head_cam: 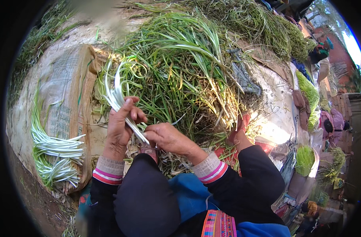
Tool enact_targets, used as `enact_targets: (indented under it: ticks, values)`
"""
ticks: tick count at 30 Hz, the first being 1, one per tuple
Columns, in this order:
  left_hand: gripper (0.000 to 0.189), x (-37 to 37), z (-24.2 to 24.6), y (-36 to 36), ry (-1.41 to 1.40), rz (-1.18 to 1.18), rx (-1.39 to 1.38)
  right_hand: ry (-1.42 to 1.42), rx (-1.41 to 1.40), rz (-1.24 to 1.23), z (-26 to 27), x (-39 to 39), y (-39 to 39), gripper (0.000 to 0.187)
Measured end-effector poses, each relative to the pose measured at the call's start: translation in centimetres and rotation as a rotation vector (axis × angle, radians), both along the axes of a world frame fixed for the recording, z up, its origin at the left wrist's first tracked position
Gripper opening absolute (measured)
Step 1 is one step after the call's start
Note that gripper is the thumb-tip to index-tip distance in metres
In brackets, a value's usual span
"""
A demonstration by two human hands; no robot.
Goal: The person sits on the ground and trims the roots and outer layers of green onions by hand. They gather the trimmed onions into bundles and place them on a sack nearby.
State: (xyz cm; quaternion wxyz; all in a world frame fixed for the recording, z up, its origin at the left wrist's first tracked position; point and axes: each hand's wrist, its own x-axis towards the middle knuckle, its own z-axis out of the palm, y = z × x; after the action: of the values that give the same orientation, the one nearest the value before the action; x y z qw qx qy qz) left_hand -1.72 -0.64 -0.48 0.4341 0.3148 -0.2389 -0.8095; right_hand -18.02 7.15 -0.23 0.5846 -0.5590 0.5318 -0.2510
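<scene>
My left hand (121, 123) is closed around a small bunch of white-stemmed green stalks (116, 94), which look like garlic chives or a similar leafy allium. Their leafy ends curl upward above the fist, and the pale stem ends point down to the right. At those lower ends, my right hand (168, 137) has its fingertips and thumb pinched on the stems. Just beyond both hands spreads a large heap of uncleaned green stalks (168, 77), with dry, brownish stem ends on its right side.
To the left, cleaned white stalks (59, 148) lie in bundles on a woven plastic sack (61, 97). More greenery (257, 26) is piled at the far right. Bundled greens (305, 161) stand along the right side, where a person in pink (333, 124) is visible. My knee (147, 189) rises below the hands.
</scene>
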Motion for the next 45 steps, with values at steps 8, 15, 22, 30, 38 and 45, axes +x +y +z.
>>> enact_targets:
  ticks: [8,15,22,30,38,45]
  values:
    - [0.017,2.3,0.1,3.3,-0.162,0.092,0.024,0.693,-0.576,-0.956,0.9,-17.0,-5.2,0.016]
    - [0.034,4.4,1.7,7.9,0.111,-0.156,0.047,1.253,-0.326,-0.603,1.1,-22.2,-8.5,0.024]
    - [0.022,3.0,1.6,5.5,-0.062,-0.014,0.006,0.845,-0.436,-0.819,7.5,-22.1,-7.2,0.010]
    - [0.019,2.8,1.7,2.6,-0.032,0.091,0.055,-0.316,-0.399,-1.015,11.1,-17.3,-3.7,0.030]
    - [0.022,0.8,1.4,1.4,-0.204,0.005,0.003,-0.491,0.034,-0.600,2.8,-4.2,-1.2,0.012]
    - [0.031,0.9,0.4,2.1,-0.256,0.046,0.061,-0.321,-0.037,-0.337,-0.8,1.7,1.3,0.018]
